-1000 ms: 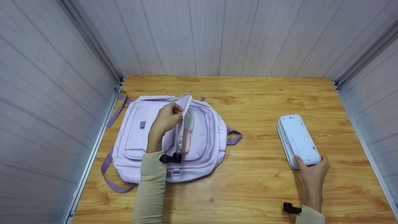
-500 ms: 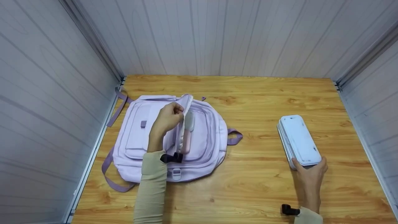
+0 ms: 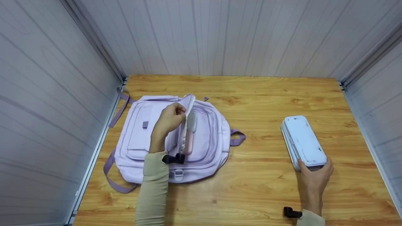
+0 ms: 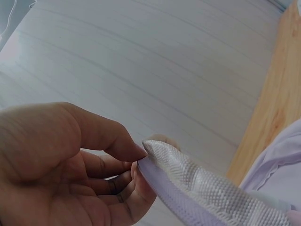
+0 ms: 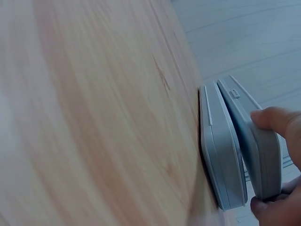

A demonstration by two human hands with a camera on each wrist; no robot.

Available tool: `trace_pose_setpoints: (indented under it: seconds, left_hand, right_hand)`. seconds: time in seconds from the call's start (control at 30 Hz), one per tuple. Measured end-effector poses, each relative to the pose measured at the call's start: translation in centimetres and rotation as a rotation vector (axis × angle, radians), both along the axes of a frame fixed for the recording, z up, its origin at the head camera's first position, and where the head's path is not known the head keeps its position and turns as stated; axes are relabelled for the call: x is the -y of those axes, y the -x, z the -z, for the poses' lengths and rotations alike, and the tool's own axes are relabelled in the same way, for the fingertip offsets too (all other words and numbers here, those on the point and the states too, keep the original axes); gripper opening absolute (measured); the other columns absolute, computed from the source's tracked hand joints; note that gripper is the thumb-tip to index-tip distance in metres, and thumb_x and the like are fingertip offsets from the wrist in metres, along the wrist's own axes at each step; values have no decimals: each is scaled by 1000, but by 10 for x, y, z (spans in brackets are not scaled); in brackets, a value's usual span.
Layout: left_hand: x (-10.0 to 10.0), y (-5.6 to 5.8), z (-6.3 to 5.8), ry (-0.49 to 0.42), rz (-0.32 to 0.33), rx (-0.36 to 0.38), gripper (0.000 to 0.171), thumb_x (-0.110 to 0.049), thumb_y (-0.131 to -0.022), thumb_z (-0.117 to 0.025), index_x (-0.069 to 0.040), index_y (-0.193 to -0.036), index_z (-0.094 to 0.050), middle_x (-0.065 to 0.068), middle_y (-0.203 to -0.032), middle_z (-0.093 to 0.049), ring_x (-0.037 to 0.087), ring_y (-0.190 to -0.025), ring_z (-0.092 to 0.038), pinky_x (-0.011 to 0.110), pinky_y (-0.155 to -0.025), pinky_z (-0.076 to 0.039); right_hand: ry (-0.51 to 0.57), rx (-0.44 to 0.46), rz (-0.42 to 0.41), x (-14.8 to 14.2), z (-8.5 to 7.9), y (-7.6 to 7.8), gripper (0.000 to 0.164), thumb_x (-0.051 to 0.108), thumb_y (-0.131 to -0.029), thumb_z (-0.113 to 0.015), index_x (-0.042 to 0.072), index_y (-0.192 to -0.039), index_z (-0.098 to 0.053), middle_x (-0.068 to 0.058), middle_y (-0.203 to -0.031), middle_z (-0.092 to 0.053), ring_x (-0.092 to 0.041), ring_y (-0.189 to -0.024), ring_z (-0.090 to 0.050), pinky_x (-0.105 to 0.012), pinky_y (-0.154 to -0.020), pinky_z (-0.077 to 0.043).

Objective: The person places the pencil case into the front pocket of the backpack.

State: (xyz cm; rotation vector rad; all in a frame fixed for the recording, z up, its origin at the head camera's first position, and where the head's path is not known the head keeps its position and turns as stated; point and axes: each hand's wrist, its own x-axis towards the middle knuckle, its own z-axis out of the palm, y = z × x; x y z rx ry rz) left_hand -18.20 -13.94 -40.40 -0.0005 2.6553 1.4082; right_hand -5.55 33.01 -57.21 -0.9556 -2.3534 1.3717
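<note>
Upper case point(image 3: 305, 141) shifted, right wrist: gap beneath

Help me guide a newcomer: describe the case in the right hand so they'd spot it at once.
On the wooden table, right of the lilac backpack, the right hand grips the pale upper case. Its near end is tilted up, unlike the lower case, which rests on the table.

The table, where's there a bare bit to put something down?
The table has a wide bare patch between the backpack and the stacked boxes, and a strip along the back wall. It's crowded at the left, where the backpack's straps reach toward the side wall, and by the boxes, where the right hand grips the top one.
</note>
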Motion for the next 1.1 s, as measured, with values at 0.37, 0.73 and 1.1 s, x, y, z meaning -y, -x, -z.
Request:
trace_pose_setpoints:
  seconds: [0.37,0.73,1.1]
  left_hand:
    - [0,1,-1,8,6,12,25,-3,-82,-47,1,-104,-60,7,-91,-55,18,-82,-50,26,-70,-41]
    - [0,1,-2,8,5,31,26,-4,-83,-47,0,-105,-59,7,-91,-54,18,-81,-50,26,-70,-42]
    - [-1,0,-2,12,-1,22,26,-4,-82,-47,0,-105,-59,7,-91,-55,18,-81,-50,26,-70,-42]
  right_hand:
    - [33,-90,46,-3,-1,1,92,28,-77,-77,14,-150,-23,-14,-151,-23,-25,-140,-27,-34,-115,-25]
    - [135,-259,83,-7,3,7,79,10,-73,-80,9,-140,-38,-7,-138,-33,-20,-137,-37,-24,-111,-31]
    - [212,-334,67,0,-9,10,81,3,-73,-78,2,-142,-35,-19,-146,-31,-24,-143,-27,-23,-112,-27]
